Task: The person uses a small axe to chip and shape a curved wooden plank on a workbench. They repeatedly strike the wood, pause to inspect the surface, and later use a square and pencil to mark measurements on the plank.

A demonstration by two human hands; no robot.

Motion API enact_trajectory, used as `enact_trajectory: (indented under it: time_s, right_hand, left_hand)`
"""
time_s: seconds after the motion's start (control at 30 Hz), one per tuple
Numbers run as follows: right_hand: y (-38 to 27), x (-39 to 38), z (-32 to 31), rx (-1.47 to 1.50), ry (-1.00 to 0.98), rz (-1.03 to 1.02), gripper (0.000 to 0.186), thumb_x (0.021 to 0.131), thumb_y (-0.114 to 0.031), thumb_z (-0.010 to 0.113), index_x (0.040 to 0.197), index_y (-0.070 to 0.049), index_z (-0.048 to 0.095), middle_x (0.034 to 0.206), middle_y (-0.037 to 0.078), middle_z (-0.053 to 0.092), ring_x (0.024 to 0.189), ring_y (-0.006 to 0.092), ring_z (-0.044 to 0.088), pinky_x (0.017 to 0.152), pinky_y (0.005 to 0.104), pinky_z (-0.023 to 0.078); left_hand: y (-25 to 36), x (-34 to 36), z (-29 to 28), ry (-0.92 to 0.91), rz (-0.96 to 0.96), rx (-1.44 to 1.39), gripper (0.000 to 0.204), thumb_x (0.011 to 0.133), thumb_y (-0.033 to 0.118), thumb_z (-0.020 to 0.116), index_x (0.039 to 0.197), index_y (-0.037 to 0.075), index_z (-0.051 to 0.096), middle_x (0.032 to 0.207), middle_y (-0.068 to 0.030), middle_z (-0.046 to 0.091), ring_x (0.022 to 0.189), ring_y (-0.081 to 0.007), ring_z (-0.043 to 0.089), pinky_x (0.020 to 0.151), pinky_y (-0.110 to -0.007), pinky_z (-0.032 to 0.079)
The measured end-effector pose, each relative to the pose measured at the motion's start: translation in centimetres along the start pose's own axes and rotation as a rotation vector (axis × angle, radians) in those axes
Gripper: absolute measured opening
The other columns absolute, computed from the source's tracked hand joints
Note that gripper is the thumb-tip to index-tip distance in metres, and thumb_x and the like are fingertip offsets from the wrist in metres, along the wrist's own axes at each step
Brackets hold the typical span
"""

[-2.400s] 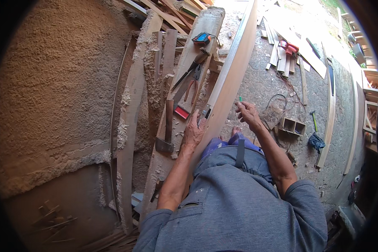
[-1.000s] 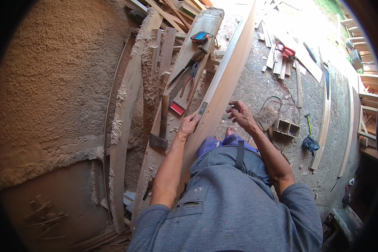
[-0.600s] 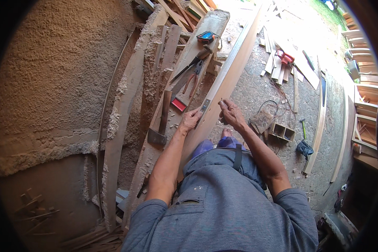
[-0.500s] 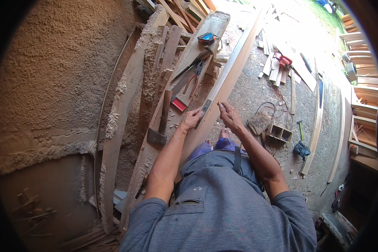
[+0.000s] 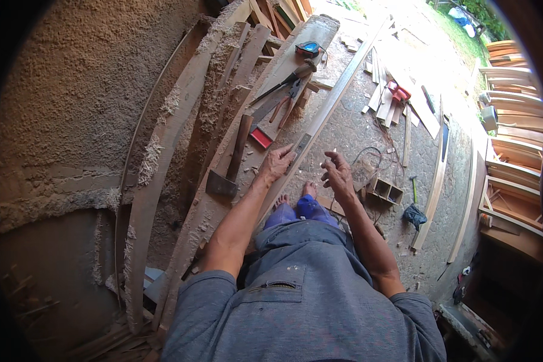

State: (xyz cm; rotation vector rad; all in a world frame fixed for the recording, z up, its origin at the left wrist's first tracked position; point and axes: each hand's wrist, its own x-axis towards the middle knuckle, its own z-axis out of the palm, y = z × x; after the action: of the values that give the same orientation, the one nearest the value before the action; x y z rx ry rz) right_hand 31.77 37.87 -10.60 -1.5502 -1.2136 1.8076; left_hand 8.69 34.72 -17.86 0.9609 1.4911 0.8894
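A long narrow wooden plank (image 5: 339, 90) runs away from my body toward the bright far end. On its upper edge lies a small dark-grey metal piece (image 5: 303, 143). My left hand (image 5: 277, 164) grips the plank's left side just beside that piece, thumb and forefinger close to it. To the right of the plank, and apart from it, my right hand (image 5: 339, 175) is raised with curled fingers. A tiny pale tip shows at its fingertips; what it belongs to is too small to make out.
Left of the plank, a thick board (image 5: 223, 208) bears an adze (image 5: 229, 175), pincers (image 5: 289, 102), a red-faced block (image 5: 261, 137) and a tape measure (image 5: 308, 49). At right lie a red power tool (image 5: 398, 92), a hollow block (image 5: 385, 191), a green-handled hammer (image 5: 414, 192) and wood strips.
My right hand has drawn away from the plank, rightward and nearer to me. The plank now shows less of its broad side. My left hand stays by the metal piece; the view has shifted.
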Motion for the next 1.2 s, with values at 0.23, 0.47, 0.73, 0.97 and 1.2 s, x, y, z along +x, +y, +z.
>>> enact_trajectory:
  time_s: [0.23, 0.47, 0.73, 0.97, 1.2]
  right_hand:
    - [0.6, -2.5, 0.3, -0.087, 0.110, -0.202, 0.071, 0.096, -0.031, 0.071, 0.151, -0.002, 0.037, 0.107, 0.009, 0.061, 0.084, 0.0145, 0.064, 0.059, 0.0264, 0.056]
    - [1.7, -1.2, 1.4, -0.068, 0.113, -0.069, 0.049, 0.103, -0.035, 0.062, 0.140, -0.006, 0.049, 0.098, 0.006, 0.063, 0.078, 0.0116, 0.063, 0.058, 0.0249, 0.051]
    - [0.9, 0.4, 3.5, -0.110, 0.179, -0.174, 0.039, 0.104, -0.038, 0.059, 0.123, -0.004, 0.065, 0.087, 0.006, 0.066, 0.073, 0.0120, 0.064, 0.056, 0.0272, 0.052]
    - [0.3, 2.8, 3.9, -0.256, 0.270, -0.218, 0.036, 0.104, -0.032, 0.055, 0.123, -0.003, 0.063, 0.094, 0.008, 0.069, 0.075, 0.0129, 0.065, 0.060, 0.0277, 0.053]
    - [0.3, 4.6, 4.1, -0.469, 0.316, -0.401, 0.032, 0.103, -0.025, 0.057, 0.129, -0.009, 0.063, 0.097, 0.014, 0.071, 0.081, 0.0233, 0.070, 0.072, 0.0373, 0.055]
  left_hand:
    - [-1.3, -7.0, 2.5, 0.358, 0.183, 0.349, 0.058, 0.092, 0.031, 0.074, 0.141, 0.006, 0.055, 0.130, -0.0166, 0.067, 0.120, -0.0287, 0.066, 0.096, -0.037, 0.054]
    - [-1.6, -6.6, 2.8, 0.411, 0.140, 0.329, 0.034, 0.089, 0.030, 0.076, 0.112, 0.009, 0.062, 0.103, -0.0136, 0.071, 0.093, -0.0324, 0.071, 0.079, -0.042, 0.055]
    - [-1.4, -6.6, 2.4, 0.386, 0.161, 0.286, 0.031, 0.087, 0.027, 0.075, 0.110, 0.011, 0.062, 0.101, -0.0148, 0.071, 0.092, -0.0371, 0.070, 0.078, -0.044, 0.055]
    - [-1.5, -6.5, 2.2, 0.397, 0.200, 0.303, 0.031, 0.088, 0.028, 0.077, 0.110, 0.010, 0.064, 0.098, -0.0127, 0.071, 0.089, -0.0330, 0.071, 0.076, -0.042, 0.055]
    - [-1.3, -6.7, 2.3, 0.395, 0.190, 0.330, 0.028, 0.089, 0.027, 0.076, 0.108, 0.010, 0.065, 0.098, -0.0122, 0.071, 0.089, -0.0310, 0.071, 0.076, -0.040, 0.055]
